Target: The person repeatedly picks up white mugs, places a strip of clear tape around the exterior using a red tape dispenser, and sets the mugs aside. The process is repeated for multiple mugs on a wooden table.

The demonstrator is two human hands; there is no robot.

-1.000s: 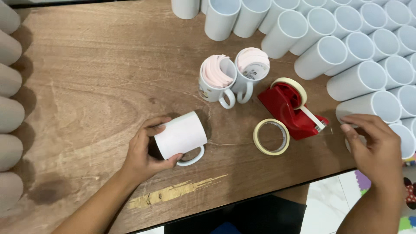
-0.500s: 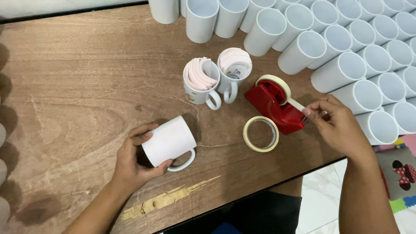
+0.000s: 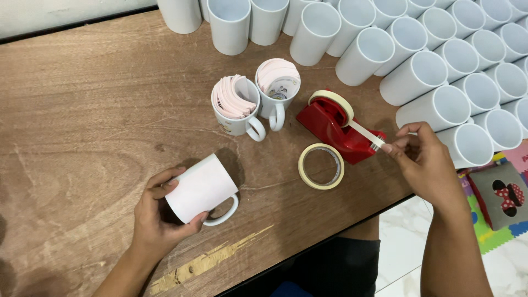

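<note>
Left hand (image 3: 157, 212) of mine wraps around a white mug (image 3: 202, 190) lying on its side on the desk (image 3: 82, 110), fingers clenched on its paper-wrapped wall. Right hand (image 3: 426, 162) pinches the free end of the tape strip (image 3: 367, 133) pulled from the red dispenser (image 3: 338, 129) just left of it. Between my hands lies a loose tape roll (image 3: 321, 166); beyond it stand two mugs stuffed with pink sheets (image 3: 256, 99).
</note>
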